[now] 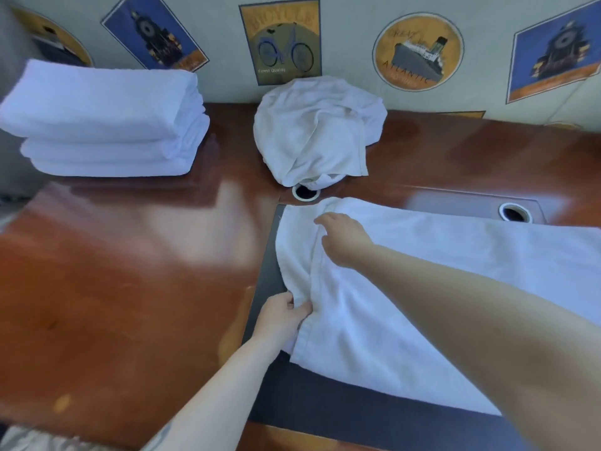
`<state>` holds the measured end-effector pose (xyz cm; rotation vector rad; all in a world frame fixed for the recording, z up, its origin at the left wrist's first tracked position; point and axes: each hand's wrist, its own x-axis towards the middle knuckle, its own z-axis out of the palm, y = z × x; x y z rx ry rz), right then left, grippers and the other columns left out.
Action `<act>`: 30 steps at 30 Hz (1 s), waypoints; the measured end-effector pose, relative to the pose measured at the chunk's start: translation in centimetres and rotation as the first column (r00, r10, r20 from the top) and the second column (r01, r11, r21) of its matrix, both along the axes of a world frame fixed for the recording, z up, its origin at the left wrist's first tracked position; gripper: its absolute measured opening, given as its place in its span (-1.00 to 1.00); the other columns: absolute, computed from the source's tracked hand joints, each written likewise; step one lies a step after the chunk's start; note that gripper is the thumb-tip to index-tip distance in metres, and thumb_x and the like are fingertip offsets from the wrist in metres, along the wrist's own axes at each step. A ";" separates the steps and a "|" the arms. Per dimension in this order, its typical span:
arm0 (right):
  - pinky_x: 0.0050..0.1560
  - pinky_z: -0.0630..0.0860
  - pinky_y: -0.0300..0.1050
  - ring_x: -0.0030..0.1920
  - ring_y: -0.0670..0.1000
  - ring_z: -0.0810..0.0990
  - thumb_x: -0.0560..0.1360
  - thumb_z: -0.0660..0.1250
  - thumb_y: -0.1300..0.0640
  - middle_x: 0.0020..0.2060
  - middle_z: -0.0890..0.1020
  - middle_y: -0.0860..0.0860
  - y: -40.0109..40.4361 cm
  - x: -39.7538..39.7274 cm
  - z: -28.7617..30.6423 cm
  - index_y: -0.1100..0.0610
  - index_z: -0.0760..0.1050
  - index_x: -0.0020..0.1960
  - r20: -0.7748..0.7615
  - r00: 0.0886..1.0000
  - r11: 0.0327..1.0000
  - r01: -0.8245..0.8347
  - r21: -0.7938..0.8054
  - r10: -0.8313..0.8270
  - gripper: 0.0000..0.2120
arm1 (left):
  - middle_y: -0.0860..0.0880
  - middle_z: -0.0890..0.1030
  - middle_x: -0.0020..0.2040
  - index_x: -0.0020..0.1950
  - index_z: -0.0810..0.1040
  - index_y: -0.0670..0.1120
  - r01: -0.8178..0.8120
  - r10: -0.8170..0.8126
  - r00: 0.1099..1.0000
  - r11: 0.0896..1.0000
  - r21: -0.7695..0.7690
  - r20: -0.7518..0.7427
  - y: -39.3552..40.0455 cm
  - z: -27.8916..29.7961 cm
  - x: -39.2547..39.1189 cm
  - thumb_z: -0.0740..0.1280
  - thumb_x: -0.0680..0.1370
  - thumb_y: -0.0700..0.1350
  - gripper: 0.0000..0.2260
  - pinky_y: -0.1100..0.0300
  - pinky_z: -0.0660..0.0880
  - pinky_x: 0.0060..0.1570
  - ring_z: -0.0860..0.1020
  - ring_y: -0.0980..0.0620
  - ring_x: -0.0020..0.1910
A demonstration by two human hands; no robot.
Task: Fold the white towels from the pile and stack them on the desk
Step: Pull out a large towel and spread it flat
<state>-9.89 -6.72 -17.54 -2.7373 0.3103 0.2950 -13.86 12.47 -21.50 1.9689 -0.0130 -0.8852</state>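
Note:
A white towel (439, 271) lies spread across the dark inset panel of the desk, running off to the right. My left hand (283, 315) pinches its near left edge, where the cloth bunches into a fold. My right hand (343, 237) reaches over the towel and lies on its far left part, fingers curved down into the cloth. A crumpled pile of white towels (318, 131) sits against the wall at the back centre. A stack of folded white towels (104, 118) stands at the back left.
The glossy reddish wooden desk (113, 288) stretches left of the towel. Two round cable holes (305, 192) (515, 212) sit in the desk near the back. Posters cover the wall (354, 34) behind.

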 end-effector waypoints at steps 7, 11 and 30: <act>0.22 0.33 -0.01 0.28 0.18 0.43 0.62 0.16 0.12 0.27 0.47 0.14 -2.0 6.1 -1.3 0.20 0.34 0.35 -0.040 0.999 0.974 0.010 -0.225 -0.019 -0.67 | -0.11 0.71 -0.03 0.06 0.65 -0.19 0.031 -0.063 0.973 0.989 -0.143 -0.222 1.3 0.3 2.2 0.37 0.58 -0.05 -0.78 0.17 0.57 -0.10 0.67 -0.06 -0.09; 0.17 0.30 0.03 0.21 0.18 0.43 0.56 0.21 -0.16 0.16 0.51 0.13 -3.3 7.3 -2.8 0.17 0.40 0.22 -0.102 0.992 0.952 0.036 -0.303 -0.070 -0.56 | 0.07 0.72 -0.11 -0.01 0.67 -0.03 0.147 -0.175 0.956 0.981 -0.130 -0.235 2.2 0.1 1.7 0.39 0.55 0.05 -0.83 0.31 0.54 -0.13 0.67 0.12 -0.11; -0.27 0.33 -0.09 -0.19 0.09 0.51 0.50 0.28 -0.09 -0.28 0.50 0.02 -7.7 11.1 -2.4 0.08 0.42 -0.23 -0.120 0.989 0.996 0.084 -0.041 -0.088 -0.73 | 0.12 0.18 -0.54 -0.40 0.14 -0.03 -0.059 0.087 0.986 0.980 0.190 -0.141 3.9 -0.7 -0.7 0.30 0.60 0.08 -0.52 0.29 0.12 -0.43 0.17 0.14 -0.57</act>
